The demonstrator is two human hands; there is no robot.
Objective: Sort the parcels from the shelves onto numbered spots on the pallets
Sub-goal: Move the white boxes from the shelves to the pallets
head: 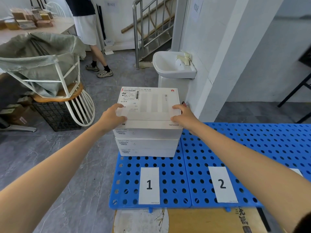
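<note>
Three white parcels are stacked on the blue perforated pallet, behind the paper label "1". The top white parcel carries a shipping label and red logo. My left hand grips its near left corner, thumb on the front edge and fingers on top. My right hand grips the near right corner the same way. Two more white parcels lie beneath it. The label "2" marks the neighbouring pallet spot, with nothing on it.
A white washbasin juts from the tiled pillar just behind the stack. On the left, a white frame with a grey sack stands over a black crate. Another person stands at the back beside metal stairs. A table with cartons is far left.
</note>
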